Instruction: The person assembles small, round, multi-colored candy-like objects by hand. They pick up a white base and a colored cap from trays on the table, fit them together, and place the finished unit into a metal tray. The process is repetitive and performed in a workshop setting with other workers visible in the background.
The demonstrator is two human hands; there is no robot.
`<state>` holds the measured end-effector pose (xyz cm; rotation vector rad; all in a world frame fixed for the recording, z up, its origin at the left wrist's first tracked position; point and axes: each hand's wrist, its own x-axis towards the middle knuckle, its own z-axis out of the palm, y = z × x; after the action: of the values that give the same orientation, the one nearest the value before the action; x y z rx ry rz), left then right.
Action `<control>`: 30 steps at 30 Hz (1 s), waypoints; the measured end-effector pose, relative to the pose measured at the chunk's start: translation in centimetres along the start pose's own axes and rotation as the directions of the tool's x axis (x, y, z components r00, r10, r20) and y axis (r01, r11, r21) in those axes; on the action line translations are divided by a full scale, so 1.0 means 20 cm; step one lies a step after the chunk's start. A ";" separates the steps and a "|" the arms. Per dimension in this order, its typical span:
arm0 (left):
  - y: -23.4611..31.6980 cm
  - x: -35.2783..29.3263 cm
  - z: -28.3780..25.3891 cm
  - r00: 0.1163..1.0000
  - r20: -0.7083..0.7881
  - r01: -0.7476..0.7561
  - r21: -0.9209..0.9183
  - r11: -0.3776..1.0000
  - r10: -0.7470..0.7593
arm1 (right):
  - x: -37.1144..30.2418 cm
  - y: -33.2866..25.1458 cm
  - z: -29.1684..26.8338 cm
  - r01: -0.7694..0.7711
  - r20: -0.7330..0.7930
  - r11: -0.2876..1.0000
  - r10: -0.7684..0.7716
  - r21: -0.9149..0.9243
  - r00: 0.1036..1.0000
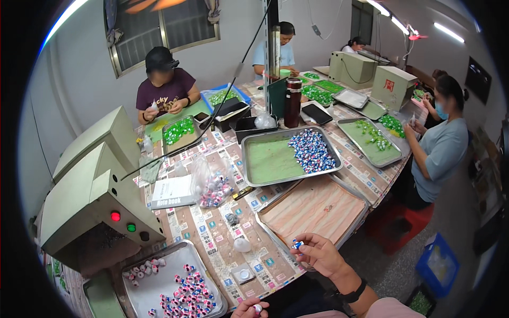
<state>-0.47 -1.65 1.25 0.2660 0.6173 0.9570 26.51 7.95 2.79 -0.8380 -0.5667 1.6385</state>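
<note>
My right hand (322,255), with a dark band at its wrist, is raised over the near edge of a paper-lined tray (313,209). Its fingertips pinch a small blue-and-white figure piece (297,244). Low at the bottom edge, my left hand (245,308) is closed around a small white-and-pink piece (257,308), partly cut off by the frame. To the left of that hand lies a metal tray (124,262) holding many pink, white and blue pieces (191,294). Farther back, a green-lined tray (268,161) has a heap of blue-and-white pieces (314,151) on its right side.
At left stands a beige box machine (101,196) with a red and a green light. A bag of pieces (213,185), a notebook (172,192), a white lump (242,245) and a dark flask (292,103) are on the table. Several people work around it; a red stool (397,225) stands right.
</note>
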 end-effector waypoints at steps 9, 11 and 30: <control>-0.01 0.02 0.01 0.999 -0.047 -0.024 -0.020 1.000 0.023 | -0.01 0.05 -0.01 -0.028 0.064 0.991 0.020 0.128 0.998; -0.01 0.03 0.02 0.998 -0.053 -0.022 -0.037 0.999 0.020 | -0.01 0.06 -0.01 -0.076 0.069 0.983 0.065 0.167 0.995; -0.01 0.06 -0.02 0.994 -0.098 -0.058 -0.152 0.987 0.043 | -0.03 0.15 0.05 -0.210 0.161 0.972 0.191 0.107 0.968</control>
<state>-0.04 -0.72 0.44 0.0987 0.6217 1.0654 23.92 6.66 1.25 -0.7024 -0.4906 1.9140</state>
